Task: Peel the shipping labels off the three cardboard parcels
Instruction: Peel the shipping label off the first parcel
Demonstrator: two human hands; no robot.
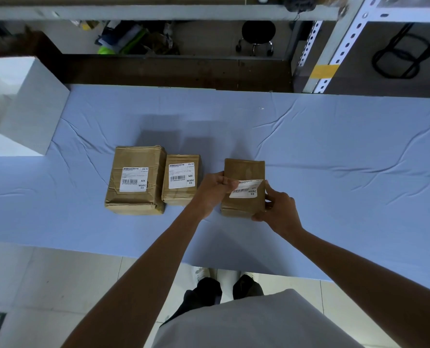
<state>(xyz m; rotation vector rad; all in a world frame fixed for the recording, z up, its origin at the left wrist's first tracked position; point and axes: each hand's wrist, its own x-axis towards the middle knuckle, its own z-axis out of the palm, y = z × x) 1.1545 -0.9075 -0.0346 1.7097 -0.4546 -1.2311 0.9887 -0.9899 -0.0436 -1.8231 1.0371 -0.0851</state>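
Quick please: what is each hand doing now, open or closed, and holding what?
Left hand: closed, pinches the partly peeled label of the right parcel.
Right hand: closed, grips that parcel's right side.

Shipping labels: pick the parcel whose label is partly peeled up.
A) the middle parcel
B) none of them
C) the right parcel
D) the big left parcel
C: the left hand pinches the lifted edge of the peeling label on the right parcel, which the right hand grips; the left parcel's label and the middle parcel's label lie flat.
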